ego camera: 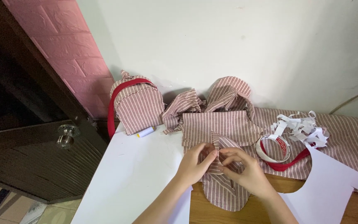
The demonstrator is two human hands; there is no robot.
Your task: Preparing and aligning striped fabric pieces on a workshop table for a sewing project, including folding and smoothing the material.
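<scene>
Both forearms enter from the near edge and converge at centre. Left hand (195, 164): fingers curled, thumb and fingertips pinching a fold of the striped fabric piece (222, 188). Right hand (245, 168): wrist bent inward, fingertips pinching the same fold, just touching the left hand's fingers. The fabric piece lies flat on the tabletop (245, 213), its rounded end nearest the body, beneath and between the hands.

Left of the hands: a white paper sheet (133, 174). Right of the hands: a cut white paper pattern (332, 182). Just beyond the right hand: a tape roll (262, 152) on a red strap (289, 164), with curled white paper strips (301, 126) behind it. Beyond both hands: a flat striped panel (218, 124). Farthest, by the wall: a small striped backpack (139, 103) with red trim and a white-and-yellow cylinder (146, 132) at its foot.
</scene>
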